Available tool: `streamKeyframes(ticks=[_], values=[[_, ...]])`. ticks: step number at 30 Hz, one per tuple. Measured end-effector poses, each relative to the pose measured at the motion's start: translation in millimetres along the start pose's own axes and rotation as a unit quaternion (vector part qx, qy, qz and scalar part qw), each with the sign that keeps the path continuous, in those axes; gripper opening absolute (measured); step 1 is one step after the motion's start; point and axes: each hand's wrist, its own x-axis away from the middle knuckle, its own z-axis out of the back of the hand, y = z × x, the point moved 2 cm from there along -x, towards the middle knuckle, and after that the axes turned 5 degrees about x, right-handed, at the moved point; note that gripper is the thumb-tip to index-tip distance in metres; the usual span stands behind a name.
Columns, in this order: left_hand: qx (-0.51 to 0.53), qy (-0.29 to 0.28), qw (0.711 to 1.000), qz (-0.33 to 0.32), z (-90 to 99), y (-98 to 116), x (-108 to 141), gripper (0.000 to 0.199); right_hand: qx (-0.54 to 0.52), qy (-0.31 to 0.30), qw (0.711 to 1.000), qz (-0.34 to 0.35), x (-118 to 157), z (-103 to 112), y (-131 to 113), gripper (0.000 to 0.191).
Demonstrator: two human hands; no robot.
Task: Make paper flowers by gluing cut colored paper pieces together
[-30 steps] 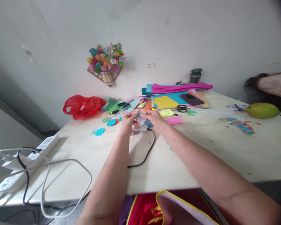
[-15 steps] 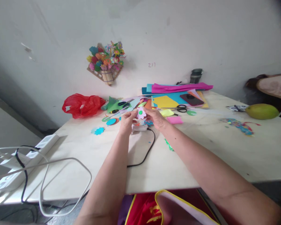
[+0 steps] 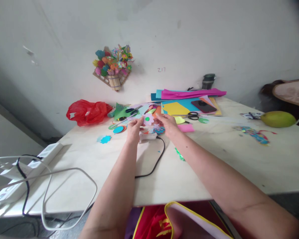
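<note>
The right hand [image 3: 168, 124] has drawn slightly aside from the lilac paper flower [image 3: 148, 120], now more fully seen. The left hand [image 3: 135, 128] pinches the flower's edge, its grip closed, above the white device [image 3: 147, 137] on the counter [image 3: 109, 172]; the right grip is just beside the flower, and I cannot tell how far open.

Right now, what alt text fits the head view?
A left hand holds a lilac flower cutout with a green centre over a pale table, the right hand close beside it. Coloured sheets, scissors and a red bag lie beyond.
</note>
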Motion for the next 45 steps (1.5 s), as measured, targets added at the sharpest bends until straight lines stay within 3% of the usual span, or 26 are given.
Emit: streamKeyframes(ticks=[4,9,16,20,26,45], values=[[0.019,0.008,1.000,0.014,0.6,-1,0,0.045,0.016,0.010,1.000,-0.018,0,2,-1,0.039],[0.024,0.021,0.999,0.028,-0.9,-2,2,0.045,0.049,-0.065,0.994,-0.068,1,-1,2,0.031],[0.013,0.005,0.999,0.037,-3.2,-2,5,0.047,0.096,-0.075,0.992,-0.030,3,-4,3,0.012],[0.018,0.005,0.999,0.049,-1.0,-2,3,0.048,0.117,-0.103,0.988,-0.019,3,-3,1,0.014],[-0.004,-0.036,0.998,0.055,-3.5,0,6,0.046,0.125,-0.158,0.979,-0.023,7,-5,-4,0.026],[-0.012,-0.049,0.998,0.036,-3.3,0,6,0.046,0.150,-0.169,0.974,-0.020,8,-1,-12,0.029]])
